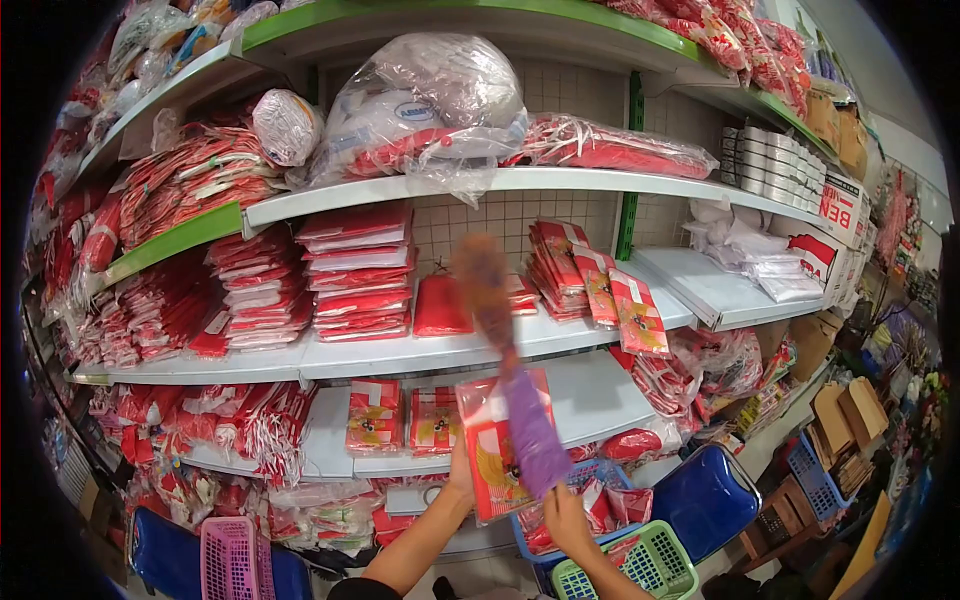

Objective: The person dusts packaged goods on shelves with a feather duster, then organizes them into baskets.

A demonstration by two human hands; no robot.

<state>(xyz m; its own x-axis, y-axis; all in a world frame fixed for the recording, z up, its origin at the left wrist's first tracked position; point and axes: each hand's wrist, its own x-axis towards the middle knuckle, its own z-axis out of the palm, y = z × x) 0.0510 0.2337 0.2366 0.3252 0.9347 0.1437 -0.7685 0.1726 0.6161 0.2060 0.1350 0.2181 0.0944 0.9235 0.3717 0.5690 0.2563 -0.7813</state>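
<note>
My left hand (461, 474) grips the left edge of a clear plastic packet (484, 440) holding something folded in red and white, with a yellow pattern on its front. My right hand (564, 512) is closed around the lower end of a feather duster (533, 430), purple below and brown at its motion-blurred top. The duster slants up in front of the packet and hides part of it. Similar packets (375, 415) lie on the lower shelf, left of my left hand.
White shelves (450, 358) carry stacks of red and white packets (357, 270). Above sits a large clear bag (425, 100). Below my right hand are a green basket (640, 565) and a blue basket (530, 530). Blue stools (705, 500) and a pink basket (228, 560) stand lower down.
</note>
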